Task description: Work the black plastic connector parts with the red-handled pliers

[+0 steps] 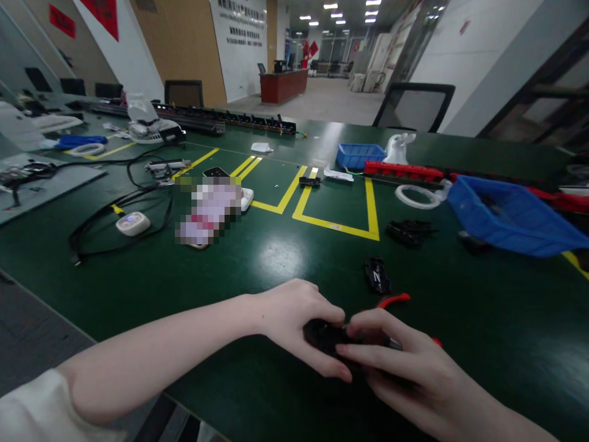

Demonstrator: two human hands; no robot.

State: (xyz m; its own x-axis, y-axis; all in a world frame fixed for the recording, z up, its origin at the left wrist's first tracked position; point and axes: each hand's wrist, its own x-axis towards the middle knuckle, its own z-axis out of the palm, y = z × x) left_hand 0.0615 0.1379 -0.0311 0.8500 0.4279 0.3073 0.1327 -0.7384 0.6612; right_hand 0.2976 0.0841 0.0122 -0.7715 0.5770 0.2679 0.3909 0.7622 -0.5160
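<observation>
Green table (221, 276), blue bin (515, 215) at right, red-handled tool (393, 300) partly hidden behind right hand, left hand (306, 319) curled around dark part (324, 336), right hand (409, 362) with fingers bent, touching same part near table's front edge.

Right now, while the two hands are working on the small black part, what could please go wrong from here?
The black part is small and dark between the left hand and the right hand, so it might slip or turn in the fingers. The red-handled tool lies close by the right hand, which could knock it. That tool might then push the loose black piece just beyond it.
</observation>
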